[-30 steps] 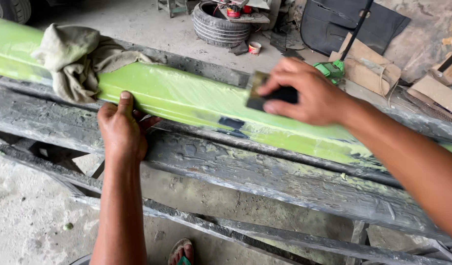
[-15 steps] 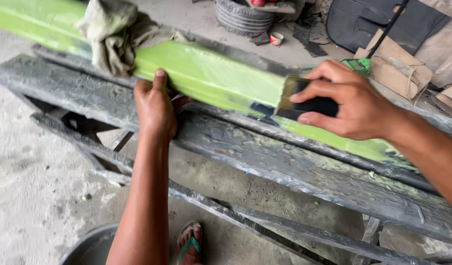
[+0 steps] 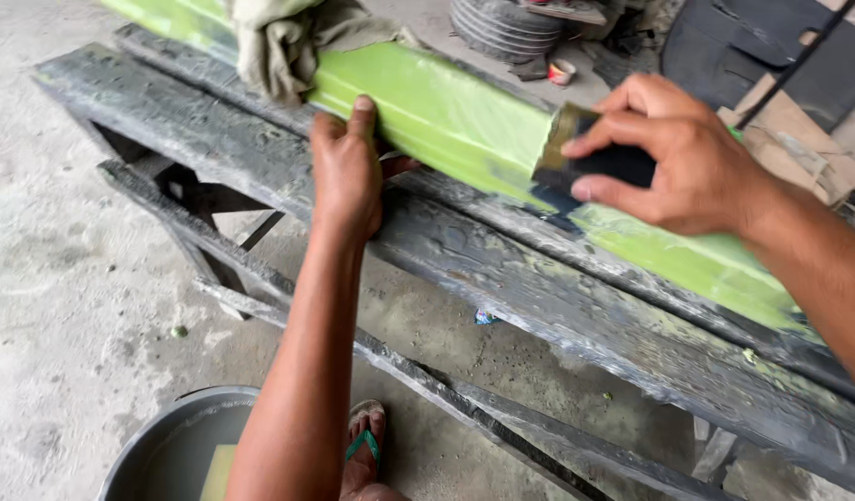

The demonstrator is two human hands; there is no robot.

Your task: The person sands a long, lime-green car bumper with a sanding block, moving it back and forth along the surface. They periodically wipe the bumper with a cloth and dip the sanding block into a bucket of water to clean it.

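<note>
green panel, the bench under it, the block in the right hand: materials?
Green panel: glossy wet painted surface; substrate unclear. Bench: looks like weathered wood, grain under grey residue. Block in right hand: dark, likely rubber or foam with abrasive sheet.

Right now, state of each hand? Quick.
Left hand: flat on the green panel, fingers draped over its edge, holding nothing.
Right hand: closed on a dark sanding block pressed against the panel.
</note>
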